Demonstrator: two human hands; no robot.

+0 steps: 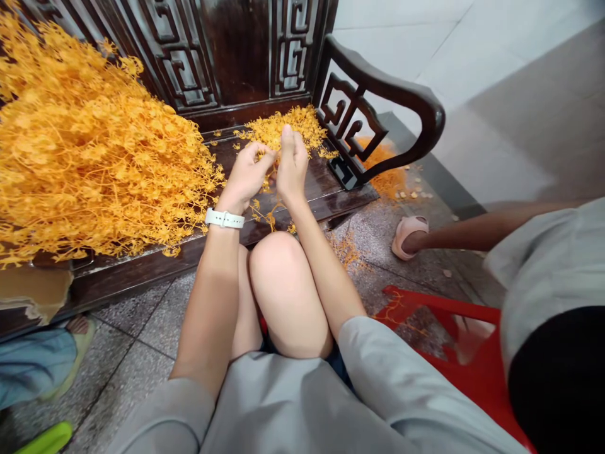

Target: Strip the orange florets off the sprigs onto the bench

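Note:
My left hand [249, 171], with a white watch band [225, 219] at the wrist, is closed in a pinch over the dark wooden bench. Close beside it, nearly touching, my right hand [292, 165] is closed with its thumb pointing up. Between and below them hangs a thin orange plastic strand [266, 183], gripped by both hands; the fingertips partly hide it. Just beyond lies a small pile of loose orange plastic flower pieces [283, 126]. A large heap of orange branched plastic flower strands [104, 151] fills the bench on the left.
The bench's carved armrest [397, 82] rises at right. More orange pieces [382, 167] lie on the floor beyond it. A red plastic stool [444, 309] and another person's leg [467, 228] are at right. At left are torn cardboard [33, 290] and another person's foot [80, 347].

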